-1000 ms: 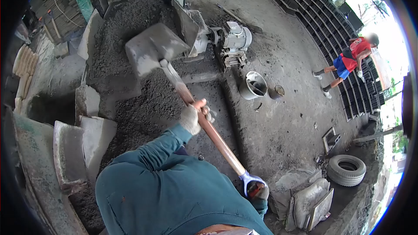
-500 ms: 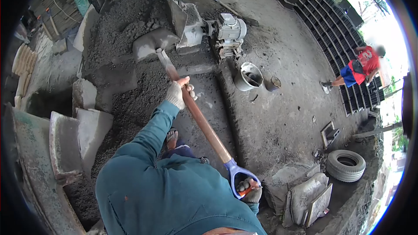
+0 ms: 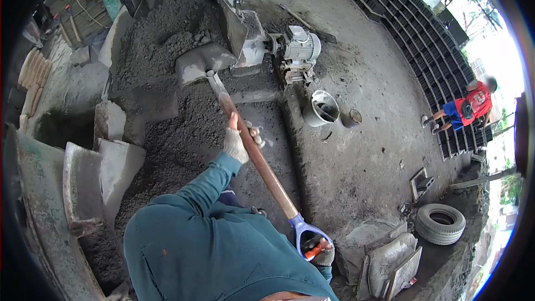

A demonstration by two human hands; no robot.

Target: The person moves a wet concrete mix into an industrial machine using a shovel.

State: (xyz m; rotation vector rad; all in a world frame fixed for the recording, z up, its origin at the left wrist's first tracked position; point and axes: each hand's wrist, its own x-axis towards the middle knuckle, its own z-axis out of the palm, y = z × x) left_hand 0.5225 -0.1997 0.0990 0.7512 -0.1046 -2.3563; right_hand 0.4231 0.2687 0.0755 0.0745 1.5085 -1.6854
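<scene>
A shovel [image 3: 259, 159] with a brown wooden shaft and a blue D-shaped handle slants across the middle of the view. Its broad metal blade [image 3: 202, 61] lies at the edge of a heap of dark, damp-looking granular material [image 3: 170, 22]. Partway along the shaft, my gloved left hand [image 3: 241, 140] is closed round the wood, the bare thumb pointing up it. My right hand [image 3: 323, 252], also gloved, is closed on the orange-red grip inside the blue handle, low at right of centre. More dark material [image 3: 186, 128] lies on the ground left of the shaft.
Right of the heap sits a grey electric motor [image 3: 302, 44]. A bucket [image 3: 321, 108] and a small can [image 3: 353, 118] stand on the concrete. Slabs [image 3: 393, 256] and a tire [image 3: 440, 223] lie lower right. A person in red [image 3: 476, 103] stands by long racks [image 3: 412, 39].
My left hand has moved down the shaft, closer to the blue handle. My foot, visible earlier, is now hidden behind the sleeve. The person in red has shifted slightly and leans further over.
</scene>
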